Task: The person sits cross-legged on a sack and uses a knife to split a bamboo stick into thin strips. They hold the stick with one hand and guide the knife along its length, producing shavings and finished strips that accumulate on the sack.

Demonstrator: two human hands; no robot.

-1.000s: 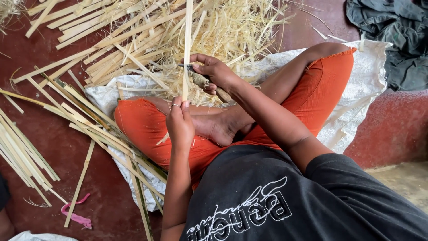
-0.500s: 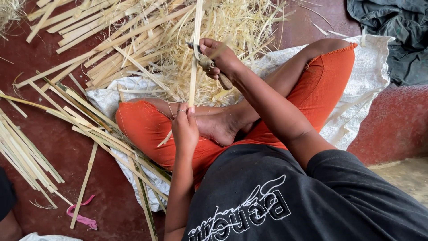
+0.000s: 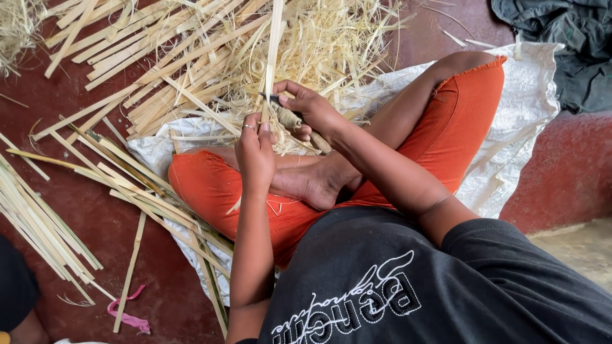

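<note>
Head view: left hand (image 3: 255, 150), its grip closed around the lower part of an upright bamboo strip (image 3: 274, 57), a ring on one finger. Right hand (image 3: 312, 111), grip clamped on a knife (image 3: 287, 114) with a wrapped handle, its blade meeting the strip just above the left hand. Beyond lie bamboo shavings (image 3: 331, 44), loose bamboo slats (image 3: 127, 51) and a white woven sack (image 3: 516, 121) on the red floor (image 3: 83, 216); a pink scrap (image 3: 127, 315) lies lower left.

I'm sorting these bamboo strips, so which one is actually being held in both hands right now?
The upright strip rising between the left hand and right hand. It stands nearly vertical; the others lie flat on the red floor.
</note>
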